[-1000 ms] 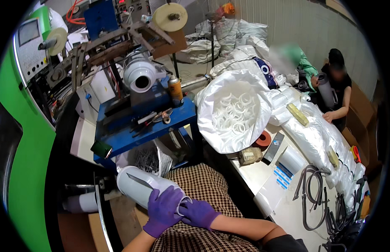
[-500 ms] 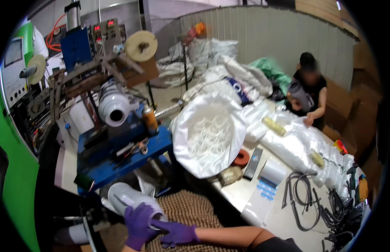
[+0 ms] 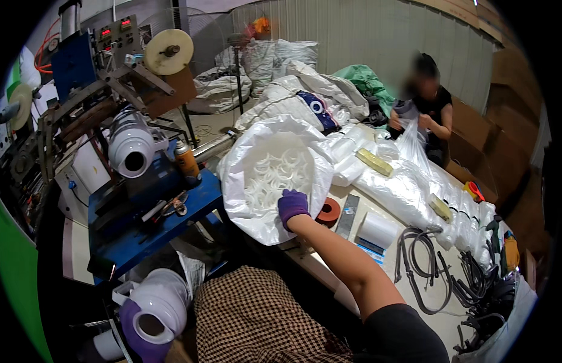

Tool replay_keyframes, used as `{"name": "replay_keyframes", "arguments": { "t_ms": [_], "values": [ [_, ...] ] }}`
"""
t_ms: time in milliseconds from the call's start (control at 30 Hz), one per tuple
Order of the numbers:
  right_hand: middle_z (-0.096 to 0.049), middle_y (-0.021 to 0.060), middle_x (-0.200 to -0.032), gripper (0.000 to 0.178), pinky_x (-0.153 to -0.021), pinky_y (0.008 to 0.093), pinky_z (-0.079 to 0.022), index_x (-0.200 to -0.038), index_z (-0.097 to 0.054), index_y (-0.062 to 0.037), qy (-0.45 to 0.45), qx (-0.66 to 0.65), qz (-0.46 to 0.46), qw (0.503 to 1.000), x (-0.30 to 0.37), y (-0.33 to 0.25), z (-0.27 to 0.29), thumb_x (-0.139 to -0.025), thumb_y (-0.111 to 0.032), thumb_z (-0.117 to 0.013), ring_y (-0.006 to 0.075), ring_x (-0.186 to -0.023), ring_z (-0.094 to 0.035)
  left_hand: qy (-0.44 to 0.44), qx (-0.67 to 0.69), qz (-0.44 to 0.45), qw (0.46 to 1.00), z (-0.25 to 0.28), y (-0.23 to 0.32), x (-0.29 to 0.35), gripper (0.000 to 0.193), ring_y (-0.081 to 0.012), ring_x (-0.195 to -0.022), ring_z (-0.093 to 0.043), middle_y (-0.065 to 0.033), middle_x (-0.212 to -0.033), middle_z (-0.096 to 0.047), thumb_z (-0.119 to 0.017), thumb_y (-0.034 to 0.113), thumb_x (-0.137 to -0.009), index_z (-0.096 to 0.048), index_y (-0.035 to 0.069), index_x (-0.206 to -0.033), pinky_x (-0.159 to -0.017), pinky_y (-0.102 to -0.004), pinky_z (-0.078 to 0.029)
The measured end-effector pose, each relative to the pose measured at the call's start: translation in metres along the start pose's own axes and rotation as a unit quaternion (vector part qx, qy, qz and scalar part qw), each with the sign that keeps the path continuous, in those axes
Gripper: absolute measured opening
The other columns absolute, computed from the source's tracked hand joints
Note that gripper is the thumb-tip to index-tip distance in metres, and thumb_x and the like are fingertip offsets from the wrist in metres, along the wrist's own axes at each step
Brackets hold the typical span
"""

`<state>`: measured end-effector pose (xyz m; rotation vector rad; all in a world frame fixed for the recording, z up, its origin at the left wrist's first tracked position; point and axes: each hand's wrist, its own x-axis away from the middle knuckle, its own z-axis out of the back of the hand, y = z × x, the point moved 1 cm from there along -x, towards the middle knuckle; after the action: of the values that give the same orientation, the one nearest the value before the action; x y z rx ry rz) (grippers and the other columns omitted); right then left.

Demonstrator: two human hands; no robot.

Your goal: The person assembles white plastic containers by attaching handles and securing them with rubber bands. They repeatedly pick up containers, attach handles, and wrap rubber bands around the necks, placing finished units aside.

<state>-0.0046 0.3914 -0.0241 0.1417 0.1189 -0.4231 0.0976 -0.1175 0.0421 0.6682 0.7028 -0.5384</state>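
Note:
At the lower left, my left hand (image 3: 131, 320) in a purple glove is wrapped around a light grey handled tumbler (image 3: 166, 293). The tumbler lies tilted with its round opening toward me, and its side handle points left. My right hand (image 3: 292, 207), also gloved in purple, reaches over the near rim of a white plastic bag (image 3: 238, 215). Its fingers extend toward translucent white rings (image 3: 272, 175) heaped inside. The fingertips are at the edge of the heap; whether they touch a ring is hard to see.
A machine with a similar tumbler (image 3: 132, 142) stands at left above a blue bench (image 3: 199, 202) holding a spray can (image 3: 186, 162). Right of the bag are a red-brown tape roll (image 3: 328, 212), grey straps (image 3: 408, 266) and plastic-wrapped packs (image 3: 396, 193). A co-worker (image 3: 429, 103) sits across.
My right hand has left the tumbler and moved up and right into the bag. My left hand has shifted left with the tumbler. The co-worker now has their tumbler at a clear bag.

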Motion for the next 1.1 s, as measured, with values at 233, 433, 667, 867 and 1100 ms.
{"name": "replay_keyframes", "arguments": {
  "t_ms": [233, 433, 667, 867, 1100],
  "values": [
    [-0.063, 0.0101, -0.13, 0.031, -0.096, 0.0414, -0.049, -0.103, -0.08, -0.0095, -0.07, -0.019, 0.057, 0.996, 0.015, 0.016, 0.004, -0.087, -0.032, -0.067, 0.0285, -0.12, -0.059, -0.112, -0.035, -0.099, 0.988, -0.021, 0.057, 0.04, 0.07, -0.0402, -0.125, -0.056, -0.0141, -0.126, -0.062, -0.09, 0.029, -0.063, -0.059, 0.007, -0.123, -0.115, -0.0604, -0.033],
    [-0.065, 0.0085, -0.127, 0.049, -0.097, 0.042, -0.049, -0.108, -0.078, -0.0085, -0.047, -0.052, 0.002, 0.998, 0.01, 0.012, 0.009, -0.089, -0.052, -0.068, 0.028, -0.12, -0.061, -0.12, -0.024, -0.129, 0.984, -0.034, 0.038, 0.045, 0.07, -0.0405, -0.125, -0.056, -0.0139, -0.127, -0.061, -0.089, 0.028, -0.063, -0.058, 0.008, -0.122, -0.113, -0.0605, -0.034],
    [-0.065, 0.0131, -0.121, 0.015, -0.093, 0.0421, -0.053, -0.089, -0.076, -0.0052, 0.231, -0.193, 0.127, 0.945, 0.012, -0.014, 0.017, -0.088, -0.016, -0.065, 0.0284, -0.112, -0.063, -0.122, -0.018, -0.095, 0.988, -0.026, 0.073, 0.027, 0.067, -0.0415, -0.125, -0.057, -0.0153, -0.125, -0.062, -0.086, 0.029, -0.066, -0.058, 0.006, -0.122, -0.114, -0.0602, -0.033],
    [-0.07, 0.0088, -0.089, 0.015, -0.076, 0.0357, -0.055, -0.087, -0.073, -0.0041, 0.171, -0.685, 0.291, 0.646, 0.135, -0.093, 0.078, -0.093, -0.017, -0.075, 0.0253, -0.081, -0.067, -0.128, -0.028, -0.121, 0.984, -0.035, 0.052, 0.018, 0.066, -0.0415, -0.124, -0.056, -0.0154, -0.124, -0.061, -0.086, 0.026, -0.066, -0.058, 0.005, -0.122, -0.113, -0.0587, -0.036],
    [-0.07, 0.0172, -0.104, 0.027, -0.082, 0.0451, -0.056, -0.108, -0.07, -0.0053, 0.008, -0.675, 0.463, 0.575, 0.259, -0.173, 0.103, -0.088, -0.023, -0.069, 0.0368, -0.094, -0.07, -0.122, -0.014, -0.171, 0.978, -0.037, 0.039, 0.021, 0.044, -0.0365, -0.114, -0.062, -0.0184, -0.118, -0.065, -0.073, 0.022, -0.086, -0.061, 0.002, -0.124, -0.102, -0.0547, -0.046]
  ]
}}
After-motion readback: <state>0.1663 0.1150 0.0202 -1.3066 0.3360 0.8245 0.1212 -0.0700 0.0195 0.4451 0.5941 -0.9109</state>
